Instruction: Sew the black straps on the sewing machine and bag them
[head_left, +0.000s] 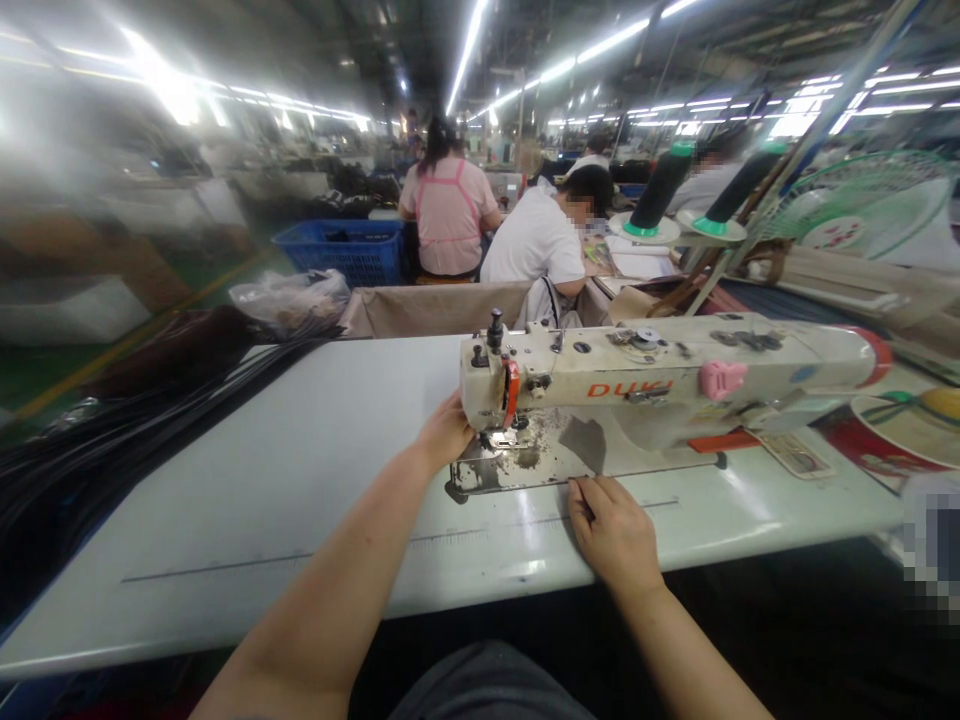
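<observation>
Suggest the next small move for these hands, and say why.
Perhaps ease the left hand leftward into clear view: its fingertips are hidden behind the sewing machine head, close to the needle area, while the right hand rests apart by the bed's front edge.

Glossy, smooth pale surface (337, 440) here; painted metal sewing machine (555, 365), its bed plate (540, 455) worn rough; blue plastic basket (345, 250) behind.

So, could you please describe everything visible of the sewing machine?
The cream sewing machine stands upright on the pale table, with orange lettering, a red-orange end and a pink attachment. Its bed looks metallic, blotched near the presser foot. The left hand is partly hidden behind its head; the right hand rests by the bed's front edge.
</observation>
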